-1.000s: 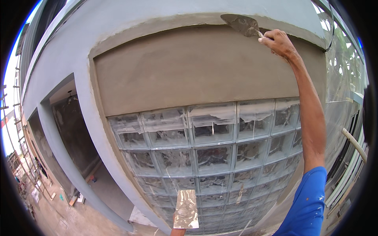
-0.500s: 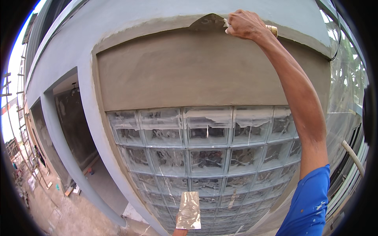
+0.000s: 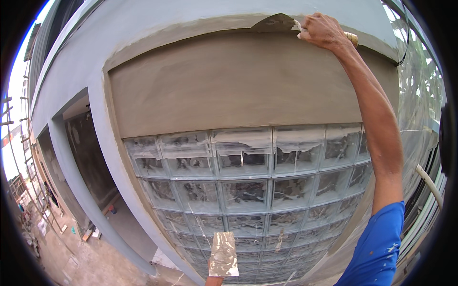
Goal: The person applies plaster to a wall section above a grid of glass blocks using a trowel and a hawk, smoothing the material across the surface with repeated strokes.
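My right hand, raised high, is closed around the handle of a trowel. The end of its pale handle sticks out behind my fist. The trowel's dark pointed blade lies against the narrow underside edge above the grey plastered panel. Down at the bottom, my left hand shows only in part behind a flat rectangular plate smeared with wet plaster. It holds that plate upright in front of the glass-block wall; most of its fingers are hidden.
The glass blocks carry whitish smears along their top row. To the left are a pale blue-grey column, a doorway and a wooden ladder. A pale pipe and clear plastic sheeting stand at the right.
My right hand has slid the trowel to the right along the upper edge. The plate in my left hand has shifted slightly left in view, and the view itself has moved a little.
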`<state>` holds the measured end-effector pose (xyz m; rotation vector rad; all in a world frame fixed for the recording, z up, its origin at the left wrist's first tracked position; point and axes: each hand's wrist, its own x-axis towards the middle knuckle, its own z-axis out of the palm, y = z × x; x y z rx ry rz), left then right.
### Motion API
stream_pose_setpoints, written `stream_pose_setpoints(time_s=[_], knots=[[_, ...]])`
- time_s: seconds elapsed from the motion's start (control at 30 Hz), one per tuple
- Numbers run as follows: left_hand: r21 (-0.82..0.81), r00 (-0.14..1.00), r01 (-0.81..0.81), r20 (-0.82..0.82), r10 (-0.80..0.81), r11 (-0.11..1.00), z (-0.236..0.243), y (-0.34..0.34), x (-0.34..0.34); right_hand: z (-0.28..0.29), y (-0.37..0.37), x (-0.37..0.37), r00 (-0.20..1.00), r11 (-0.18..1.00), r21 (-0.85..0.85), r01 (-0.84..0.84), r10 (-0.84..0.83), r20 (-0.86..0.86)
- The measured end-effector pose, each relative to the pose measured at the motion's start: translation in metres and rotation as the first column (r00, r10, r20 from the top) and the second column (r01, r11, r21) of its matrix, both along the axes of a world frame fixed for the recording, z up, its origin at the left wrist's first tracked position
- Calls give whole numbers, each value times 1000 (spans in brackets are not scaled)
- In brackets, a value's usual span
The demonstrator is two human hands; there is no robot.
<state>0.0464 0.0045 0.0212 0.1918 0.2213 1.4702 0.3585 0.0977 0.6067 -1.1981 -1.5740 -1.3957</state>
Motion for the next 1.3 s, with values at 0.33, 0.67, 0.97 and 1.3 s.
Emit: stream_pose_setpoints(time_s=[0.33,0.67,0.97,1.3], knots=[[-2,1000,-8,-18,8,1000,4,-7,17,-24,-14,86,994,996,-17,85,-86,-66],[130,989,54,-142,-35,990,48,7,68,-249,-59,109,676,651,-307,-694,443,-589],[225,973,83,-230,-30,971,82,35,130,-497,-98,11,692,701,-272,-659,424,-584],[293,920,-78,-347,182,953,96,25,130,-526,-113,50,756,786,-234,-572,395,-521]])
